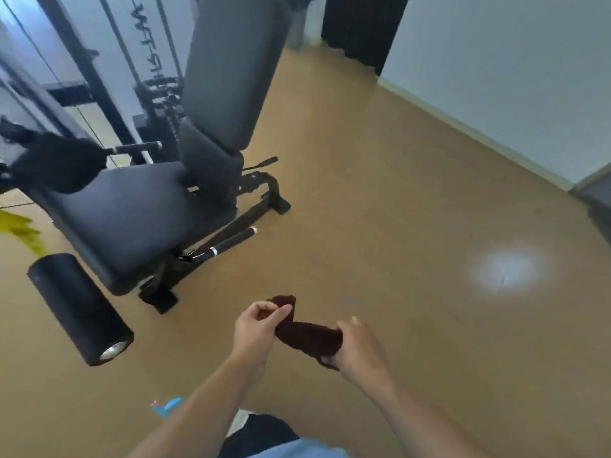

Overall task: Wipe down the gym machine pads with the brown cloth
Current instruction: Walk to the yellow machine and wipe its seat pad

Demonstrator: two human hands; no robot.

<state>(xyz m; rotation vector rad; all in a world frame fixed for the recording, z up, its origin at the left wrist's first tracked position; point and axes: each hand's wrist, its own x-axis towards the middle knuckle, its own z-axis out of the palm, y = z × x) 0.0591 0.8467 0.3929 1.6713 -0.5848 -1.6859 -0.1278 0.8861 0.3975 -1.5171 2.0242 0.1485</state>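
Observation:
The brown cloth point(307, 333) is stretched between my two hands above the floor, in front of me. My left hand point(258, 327) pinches its upper left end between thumb and fingers. My right hand point(358, 347) grips its lower right end, which bunches under my palm. The gym machine stands to the upper left: a black seat pad point(132, 209), an upright back pad point(231, 64) behind it, and a black roller pad point(77, 305) sticking out at the front. Both hands are well clear of the machine, to the right of the roller pad.
The machine's black frame and base feet point(264, 200) spread over the tan floor point(396, 193). A dark fuzzy object point(56, 163) hangs at the left over the seat. A yellow thing point(23, 233) lies on the floor at far left. A white wall point(512, 77) runs along the right.

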